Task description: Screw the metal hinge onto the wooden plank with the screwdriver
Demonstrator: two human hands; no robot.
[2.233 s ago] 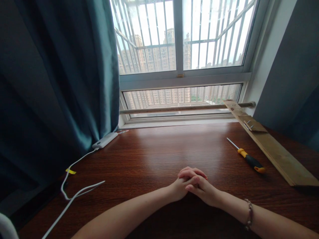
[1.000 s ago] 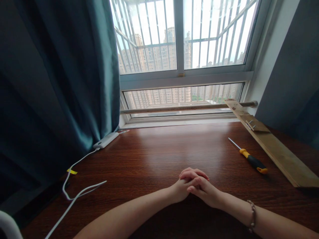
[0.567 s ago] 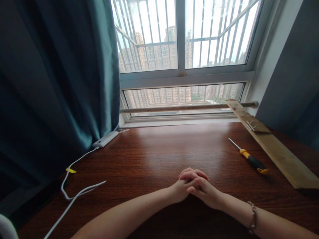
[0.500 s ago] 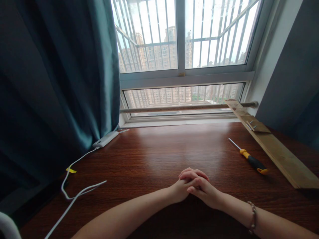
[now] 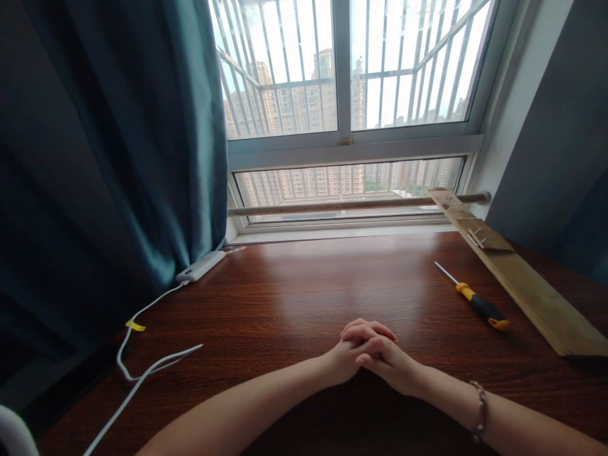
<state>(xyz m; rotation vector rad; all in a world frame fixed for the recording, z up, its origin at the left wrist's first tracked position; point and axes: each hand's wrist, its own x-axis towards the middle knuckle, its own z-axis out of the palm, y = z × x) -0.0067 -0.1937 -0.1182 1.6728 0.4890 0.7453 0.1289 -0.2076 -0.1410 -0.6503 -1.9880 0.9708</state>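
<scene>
My left hand (image 5: pixel 342 362) and my right hand (image 5: pixel 390 362) are clasped together over the front middle of the dark wooden table (image 5: pixel 266 297). Their fingers are interlaced and closed, and no object shows between them. A bracelet (image 5: pixel 479 411) circles my right wrist. To the right of the hands, apart from them, lies a screwdriver (image 5: pixel 483 308) with a yellow and black handle, its thin shaft pointing toward the window. Beyond it a long brown board (image 5: pixel 536 294) runs along the right side, with a smaller piece and a couple of metal screws or nails on it.
A white power strip (image 5: pixel 202 266) lies at the back left beside the blue curtain (image 5: pixel 194 126). White cable (image 5: pixel 124 348) with a yellow tag (image 5: pixel 135 326) trails along the left side. A barred window stands behind the table, with a horizontal rail (image 5: pixel 332 206) across its lower part.
The view has shifted very slightly. My clasped hands, the screwdriver and the board hold the same places.
</scene>
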